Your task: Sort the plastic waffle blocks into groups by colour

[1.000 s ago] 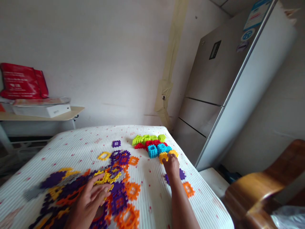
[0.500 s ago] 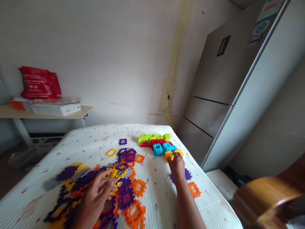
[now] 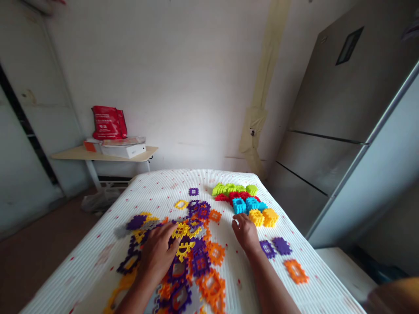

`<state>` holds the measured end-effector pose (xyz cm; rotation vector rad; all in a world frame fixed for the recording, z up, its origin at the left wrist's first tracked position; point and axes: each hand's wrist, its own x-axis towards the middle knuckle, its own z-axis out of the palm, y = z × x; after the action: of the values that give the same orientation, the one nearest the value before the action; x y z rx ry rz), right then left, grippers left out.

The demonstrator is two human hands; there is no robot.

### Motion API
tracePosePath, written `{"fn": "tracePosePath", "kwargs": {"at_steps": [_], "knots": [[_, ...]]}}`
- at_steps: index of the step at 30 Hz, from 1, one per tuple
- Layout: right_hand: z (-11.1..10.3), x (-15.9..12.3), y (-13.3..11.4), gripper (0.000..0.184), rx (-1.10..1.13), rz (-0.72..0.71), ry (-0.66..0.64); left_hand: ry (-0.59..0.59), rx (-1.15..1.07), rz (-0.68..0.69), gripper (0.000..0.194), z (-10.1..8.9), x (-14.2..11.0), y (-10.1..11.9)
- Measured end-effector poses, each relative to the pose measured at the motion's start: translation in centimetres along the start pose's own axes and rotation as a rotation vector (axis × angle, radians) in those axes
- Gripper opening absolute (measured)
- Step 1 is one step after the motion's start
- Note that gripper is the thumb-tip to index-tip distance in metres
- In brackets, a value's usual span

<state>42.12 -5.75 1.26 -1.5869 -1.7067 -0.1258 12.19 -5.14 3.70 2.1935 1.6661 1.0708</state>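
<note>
My left hand [image 3: 159,249] is over the pile of interlocking plastic tiles, fingers and thumb closed on the edge of a yellow window tile [image 3: 181,230]. Just below that tile is a yellow arched tile [image 3: 185,250]. Purple tiles [image 3: 200,263] and orange tiles [image 3: 216,254] surround them. My right hand [image 3: 246,233] is just left of the yellow stacks [image 3: 270,217], its fingers slightly curled and apart with nothing seen between them. Beyond it are blue stacks [image 3: 239,205], red tiles [image 3: 236,195] and green stacks [image 3: 229,188].
Two purple tiles [image 3: 282,246] and an orange frame tile [image 3: 296,271] lie at the table's right. A lone purple tile [image 3: 194,191] is toward the back. Behind stand a side table [image 3: 73,153] with a red bag [image 3: 108,123], and a fridge [image 3: 322,104] at right.
My right hand has come off the yellow stacks and moved back toward the pile, its fingers now apart. My left hand is still at the yellow tiles. The view has swung left.
</note>
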Motion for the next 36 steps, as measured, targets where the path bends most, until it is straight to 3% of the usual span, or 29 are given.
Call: {"fn": "tracePosePath", "kwargs": {"at_steps": [3, 6, 14, 20, 24, 30, 36], "knots": [[0.3, -0.1, 0.1, 0.026, -0.005, -0.006, -0.015, -0.123, 0.162, -0.004, 0.040, 0.4, -0.4, 0.7], [0.4, -0.2, 0.0, 0.026, -0.018, -0.015, -0.027, -0.144, 0.191, -0.001, 0.037, 0.5, -0.6, 1.2], [0.5, -0.3, -0.5, 0.025, -0.047, 0.008, -0.045, -0.035, 0.103, 0.075, 0.032, 0.6, 0.1, 0.4], [0.1, -0.3, -2.2, 0.027, -0.037, -0.039, -0.074, 0.238, -0.078, 0.131, 0.034, -0.1, -0.2, 0.7], [0.3, -0.6, -3.7, 0.027, -0.008, -0.107, -0.105, 0.238, -0.131, 0.137, 0.033, -0.5, -0.4, 1.2], [0.6, -0.8, -4.5, 0.023, -0.017, -0.164, -0.144, 0.116, -0.135, -0.014, 0.036, -0.2, -0.4, 1.1], [0.3, -0.9, -4.5, 0.022, -0.017, -0.153, -0.154, 0.010, -0.113, -0.278, 0.048, -0.6, -0.7, 1.8]]}}
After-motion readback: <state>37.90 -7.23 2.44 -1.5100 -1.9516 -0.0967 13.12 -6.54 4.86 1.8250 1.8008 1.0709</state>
